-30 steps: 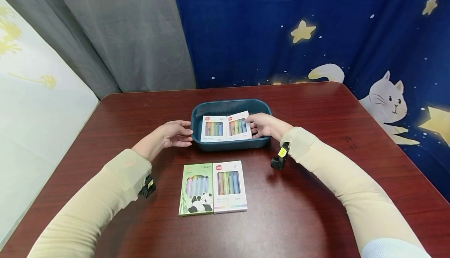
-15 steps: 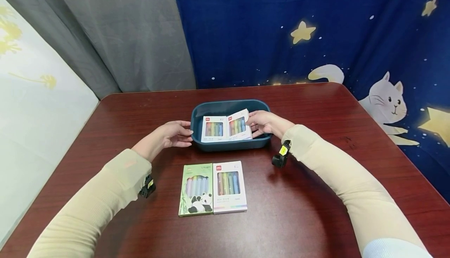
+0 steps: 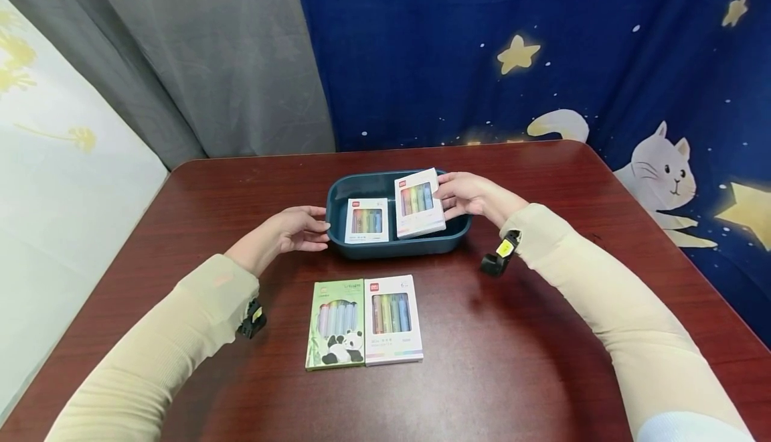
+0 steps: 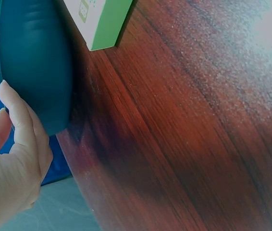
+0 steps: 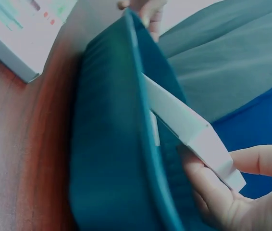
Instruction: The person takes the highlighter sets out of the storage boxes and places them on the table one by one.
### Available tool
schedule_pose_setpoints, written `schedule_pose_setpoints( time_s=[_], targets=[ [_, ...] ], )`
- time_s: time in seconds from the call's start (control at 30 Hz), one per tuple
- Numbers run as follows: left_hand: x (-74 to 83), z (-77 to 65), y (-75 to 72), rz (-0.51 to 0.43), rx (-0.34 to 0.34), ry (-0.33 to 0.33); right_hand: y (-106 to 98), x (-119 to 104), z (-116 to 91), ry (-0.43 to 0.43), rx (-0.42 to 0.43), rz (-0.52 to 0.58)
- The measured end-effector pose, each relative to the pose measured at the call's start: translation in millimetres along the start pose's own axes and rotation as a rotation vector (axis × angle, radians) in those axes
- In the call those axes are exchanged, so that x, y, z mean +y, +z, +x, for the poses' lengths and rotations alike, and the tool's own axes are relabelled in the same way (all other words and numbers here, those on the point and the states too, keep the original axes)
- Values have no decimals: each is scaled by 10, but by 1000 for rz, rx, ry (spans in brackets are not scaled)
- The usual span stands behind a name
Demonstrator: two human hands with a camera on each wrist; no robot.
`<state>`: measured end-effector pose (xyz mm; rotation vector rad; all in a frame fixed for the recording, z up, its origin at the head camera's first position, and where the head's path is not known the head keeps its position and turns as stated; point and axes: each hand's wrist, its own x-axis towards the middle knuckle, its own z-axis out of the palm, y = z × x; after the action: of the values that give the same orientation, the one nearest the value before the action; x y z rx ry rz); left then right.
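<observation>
My right hand (image 3: 470, 195) pinches the right edge of a white pen box (image 3: 419, 203) with a window of coloured sticks. The box is tilted and raised over the right half of a dark teal plastic basin (image 3: 391, 249). In the right wrist view, my thumb and fingers grip the box's narrow side (image 5: 193, 130). A similar white pen box (image 3: 367, 221) lies in the basin's left half. My left hand (image 3: 296, 230) touches the basin's left end from outside. In the left wrist view, its fairly straight fingers (image 4: 25, 120) rest at the rim.
On the table (image 3: 512, 375) in front of the basin, a green pen box (image 3: 336, 325) with a panda picture lies beside another white pen box (image 3: 394, 355). A grey curtain (image 3: 241, 60) and a starry blue curtain (image 3: 421, 53) hang behind the table.
My right hand has lifted the right-hand white pen box out of its place beside the other box, moving it up and slightly right. The left hand stays at the basin's end.
</observation>
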<state>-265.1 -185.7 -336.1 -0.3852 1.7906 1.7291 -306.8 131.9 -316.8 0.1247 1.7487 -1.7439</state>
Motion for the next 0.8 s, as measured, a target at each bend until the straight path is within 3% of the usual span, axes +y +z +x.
schedule_pose_setpoints(
  time_s=[0.33, 0.8],
  targets=[
    [3, -11, 0, 6, 0, -5, -159, 9, -325, -106, -147, 147],
    [-3, -3, -5, 6, -1, 0, -206, 275, -777, -171, -202, 75]
  ],
)
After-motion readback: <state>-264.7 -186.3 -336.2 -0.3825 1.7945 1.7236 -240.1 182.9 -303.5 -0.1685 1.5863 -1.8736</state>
